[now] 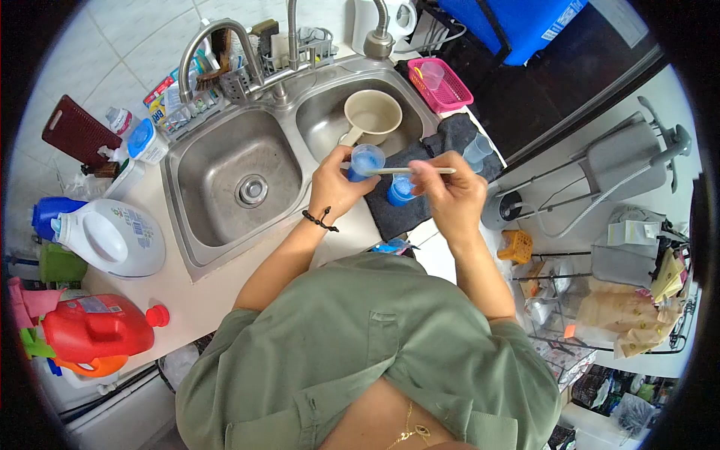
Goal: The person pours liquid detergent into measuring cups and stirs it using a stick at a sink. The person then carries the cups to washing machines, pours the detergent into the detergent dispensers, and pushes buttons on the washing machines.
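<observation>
My left hand point(337, 183) is closed around a small clear plastic cup point(367, 156) with blue contents, held above the counter by the right basin. Between the fingers of my right hand point(456, 193) is a thin pale wooden stick point(397, 171). The stick lies nearly level, its far end at the held cup's rim; whether it dips into the cup I cannot tell. Just below it, a second cup with blue contents point(401, 192) stands on a dark cloth point(390, 217). Clear cups point(477, 150) stand farther right on the cloth.
A beige dipper point(373, 112) sits in the right basin of the steel sink point(225, 187). Behind the cloth is a pink basket point(442, 84) holding a clear cup. A white jug point(116, 238) and a red jug point(97, 326) stand on the left. Curved faucets point(217, 30) rise behind.
</observation>
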`<state>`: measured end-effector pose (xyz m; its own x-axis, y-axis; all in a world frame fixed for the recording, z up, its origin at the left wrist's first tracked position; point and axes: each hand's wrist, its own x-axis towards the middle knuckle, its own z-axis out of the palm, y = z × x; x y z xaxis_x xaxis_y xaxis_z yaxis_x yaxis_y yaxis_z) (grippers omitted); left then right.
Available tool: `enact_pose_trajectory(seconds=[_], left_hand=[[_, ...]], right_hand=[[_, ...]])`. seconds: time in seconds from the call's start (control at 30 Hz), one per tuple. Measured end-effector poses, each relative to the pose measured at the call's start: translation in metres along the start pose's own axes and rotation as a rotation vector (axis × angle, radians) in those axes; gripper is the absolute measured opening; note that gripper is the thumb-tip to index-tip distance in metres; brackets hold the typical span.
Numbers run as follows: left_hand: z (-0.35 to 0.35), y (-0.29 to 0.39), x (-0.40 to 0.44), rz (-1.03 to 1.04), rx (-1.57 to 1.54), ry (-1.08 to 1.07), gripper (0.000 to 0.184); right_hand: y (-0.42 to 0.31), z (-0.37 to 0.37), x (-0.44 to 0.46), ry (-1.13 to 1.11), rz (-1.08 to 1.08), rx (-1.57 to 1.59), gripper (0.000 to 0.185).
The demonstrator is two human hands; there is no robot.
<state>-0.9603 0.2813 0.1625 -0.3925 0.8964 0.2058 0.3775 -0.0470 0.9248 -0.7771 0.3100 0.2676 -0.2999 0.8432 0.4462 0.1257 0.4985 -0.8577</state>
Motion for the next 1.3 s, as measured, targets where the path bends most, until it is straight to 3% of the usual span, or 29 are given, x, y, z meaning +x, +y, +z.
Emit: enact_pose_trajectory(seconds=[0.17, 0.23, 0.3, 0.33, 0.43, 0.53, 0.67, 0.77, 0.9, 0.93, 1.13, 1.3], left_hand=[[0.002, -0.033, 0.009, 0.048, -0.066, -0.019, 0.052], [-0.002, -0.03, 0.007, 0.016, -0.08, -0.015, 0.052], [-0.002, -0.032, 0.006, 0.002, -0.199, 0.014, 0.05], [-0.003, -0.03, 0.005, 0.004, -0.197, -0.007, 0.05], [-0.01, -0.019, 0.001, 0.003, -0.185, -0.072, 0.052], [-0.014, -0.01, -0.004, 0.014, -0.187, -0.127, 0.052], [-0.015, -0.018, -0.011, 0.075, -0.222, -0.205, 0.051], [-0.016, -0.021, -0.017, 0.084, -0.225, -0.266, 0.05], [-0.018, -0.018, -0.025, 0.071, -0.256, -0.304, 0.049], [-0.018, -0.017, -0.026, 0.076, -0.258, -0.323, 0.049], [-0.008, 0.0, -0.023, 0.077, -0.259, -0.395, 0.052], [0.021, 0.026, -0.01, 0.079, -0.252, -0.529, 0.055]], right_hand=[[0.031, -0.033, 0.002, 0.251, -0.071, 0.125, 0.011], [0.059, -0.046, -0.005, 0.232, -0.215, -0.264, 0.008], [0.082, -0.056, -0.014, 0.129, -0.459, -0.772, 0.013], [0.103, -0.058, -0.021, 0.04, -0.494, -0.848, 0.022], [0.131, -0.06, -0.049, -0.197, -0.295, -1.09, 0.041], [0.129, -0.059, -0.066, -0.18, -0.237, -1.134, 0.059], [0.114, -0.034, -0.059, -0.098, -0.163, -0.812, 0.072], [0.11, -0.01, -0.049, -0.136, 0.071, -0.633, 0.075], [0.118, 0.009, -0.042, -0.198, 0.294, -0.644, 0.07], [0.119, 0.011, -0.042, -0.122, 0.189, -0.651, 0.065], [0.093, -0.013, -0.036, -0.005, 0.261, -0.279, 0.055], [0.079, -0.075, -0.05, 0.175, 0.312, -0.174, 0.053]])
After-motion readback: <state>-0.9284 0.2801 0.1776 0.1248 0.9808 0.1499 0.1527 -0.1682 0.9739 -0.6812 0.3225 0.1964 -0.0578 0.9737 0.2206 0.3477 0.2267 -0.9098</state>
